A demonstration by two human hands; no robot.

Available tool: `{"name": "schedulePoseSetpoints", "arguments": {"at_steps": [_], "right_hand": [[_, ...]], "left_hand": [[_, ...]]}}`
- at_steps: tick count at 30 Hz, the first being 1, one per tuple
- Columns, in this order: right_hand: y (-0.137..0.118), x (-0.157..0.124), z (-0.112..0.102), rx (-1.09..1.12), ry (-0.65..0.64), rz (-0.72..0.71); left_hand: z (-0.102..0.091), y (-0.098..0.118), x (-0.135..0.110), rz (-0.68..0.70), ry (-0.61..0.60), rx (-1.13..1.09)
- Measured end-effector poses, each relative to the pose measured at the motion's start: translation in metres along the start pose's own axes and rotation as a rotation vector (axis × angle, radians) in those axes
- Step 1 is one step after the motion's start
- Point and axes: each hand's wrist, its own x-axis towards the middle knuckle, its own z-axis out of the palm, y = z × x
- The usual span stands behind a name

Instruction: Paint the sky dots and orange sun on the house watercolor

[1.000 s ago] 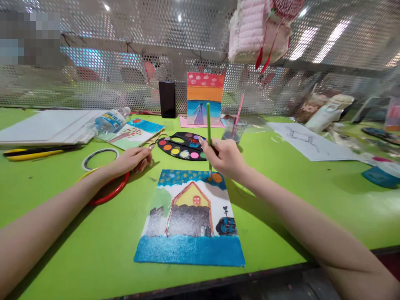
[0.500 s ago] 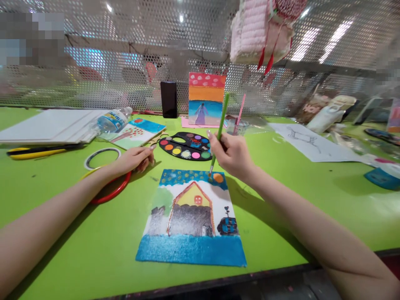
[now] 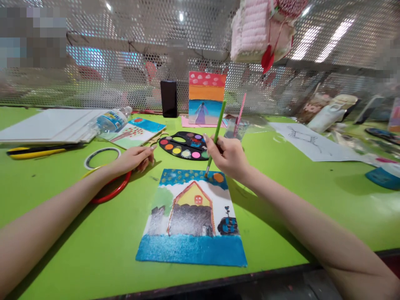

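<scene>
"What's on your left?"

"One roll of white tape (image 3: 101, 157), one red ring (image 3: 111, 187), and my left hand (image 3: 129, 160) just beside the ring, fingers loosely curled, holding nothing. Next comes one paint palette (image 3: 183, 146)."

"And your right hand?"

"My right hand (image 3: 228, 156) pinches one green paintbrush (image 3: 215, 133), its tip at the sky of the painted house picture (image 3: 190, 246), which lies flat on the worktop (image 3: 281, 208)."

"What could go wrong?"

"A shaky stroke could smear the orange circle (image 3: 218, 178). A careless swing of my wrist could tip the one clear plastic cup (image 3: 236, 130)."
</scene>
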Motion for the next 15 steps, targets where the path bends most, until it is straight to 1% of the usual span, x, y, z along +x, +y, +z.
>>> {"name": "schedulePoseSetpoints", "arguments": {"at_steps": [7, 10, 12, 15], "right_hand": [[0.000, -0.001, 0.002, -0.017, -0.003, -0.003], [-0.001, 0.000, -0.002, -0.007, -0.019, -0.012], [-0.002, 0.005, -0.009, 0.018, 0.025, -0.001], [-0.005, 0.020, -0.029, 0.048, 0.136, 0.065]], "left_hand": [[-0.001, -0.002, 0.001, 0.002, -0.003, 0.006], [0.000, 0.000, 0.000, -0.006, -0.001, 0.011], [0.000, 0.002, 0.000, -0.010, 0.005, 0.020], [0.000, 0.003, -0.001, -0.006, 0.016, 0.027]]}}
